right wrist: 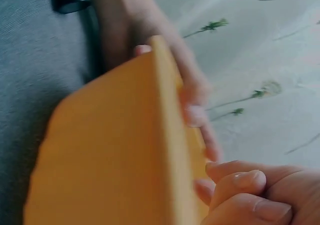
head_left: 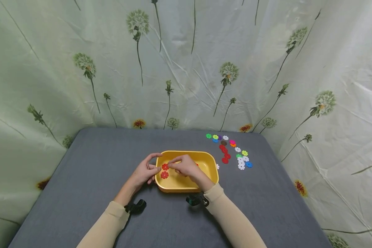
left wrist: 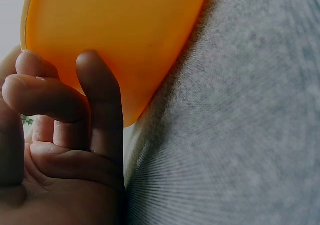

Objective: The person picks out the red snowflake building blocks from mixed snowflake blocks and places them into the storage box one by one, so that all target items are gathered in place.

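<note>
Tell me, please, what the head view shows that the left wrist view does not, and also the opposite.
Only the head view: the right hand, the red discs inside the tray, and the coloured discs on the table.

Only the left wrist view: the palm side of the left hand, and a close look at the outer wall beside its fingers.

Both: the tray, the left hand and the table. A pale edge in the wrist view may be the curtain.
</note>
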### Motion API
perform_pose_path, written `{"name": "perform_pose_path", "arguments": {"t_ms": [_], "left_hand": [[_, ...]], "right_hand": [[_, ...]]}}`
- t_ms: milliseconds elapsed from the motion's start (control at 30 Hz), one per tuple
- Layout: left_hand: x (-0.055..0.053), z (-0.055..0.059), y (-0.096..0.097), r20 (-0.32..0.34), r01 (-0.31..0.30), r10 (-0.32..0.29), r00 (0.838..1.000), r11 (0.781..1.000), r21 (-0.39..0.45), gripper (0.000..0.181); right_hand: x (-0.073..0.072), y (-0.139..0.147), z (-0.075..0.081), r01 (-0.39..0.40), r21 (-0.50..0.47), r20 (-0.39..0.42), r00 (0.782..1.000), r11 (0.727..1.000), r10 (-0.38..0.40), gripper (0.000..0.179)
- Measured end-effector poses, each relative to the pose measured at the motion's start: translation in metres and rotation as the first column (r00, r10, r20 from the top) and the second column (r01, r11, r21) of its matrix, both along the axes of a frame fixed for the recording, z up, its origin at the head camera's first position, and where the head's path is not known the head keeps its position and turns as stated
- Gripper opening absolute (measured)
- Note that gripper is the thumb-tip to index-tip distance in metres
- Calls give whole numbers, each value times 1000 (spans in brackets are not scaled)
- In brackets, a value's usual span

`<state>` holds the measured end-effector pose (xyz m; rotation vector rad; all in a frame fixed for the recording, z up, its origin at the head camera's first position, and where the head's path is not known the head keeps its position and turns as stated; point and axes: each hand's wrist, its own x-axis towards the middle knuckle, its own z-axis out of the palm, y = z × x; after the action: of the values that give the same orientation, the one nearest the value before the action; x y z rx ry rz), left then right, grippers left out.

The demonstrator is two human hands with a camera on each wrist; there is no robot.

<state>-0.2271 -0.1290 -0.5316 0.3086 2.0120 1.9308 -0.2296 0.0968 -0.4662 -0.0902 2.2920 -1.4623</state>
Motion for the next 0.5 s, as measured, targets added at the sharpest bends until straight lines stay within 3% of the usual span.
{"name": "perform_pose_path", "arguments": {"t_ms": [200, 500], "left_hand": [[0, -2, 0, 14, -17, 17, 1000, 1000, -3, 61], [0, 0, 0, 4, -10, 10, 1000, 1000, 2, 62]], "right_hand": [[3, 21, 14, 41, -124, -2, 999, 991, -41, 34], [5, 66, 30, 143, -193, -45, 987, 971, -154, 42]]}}
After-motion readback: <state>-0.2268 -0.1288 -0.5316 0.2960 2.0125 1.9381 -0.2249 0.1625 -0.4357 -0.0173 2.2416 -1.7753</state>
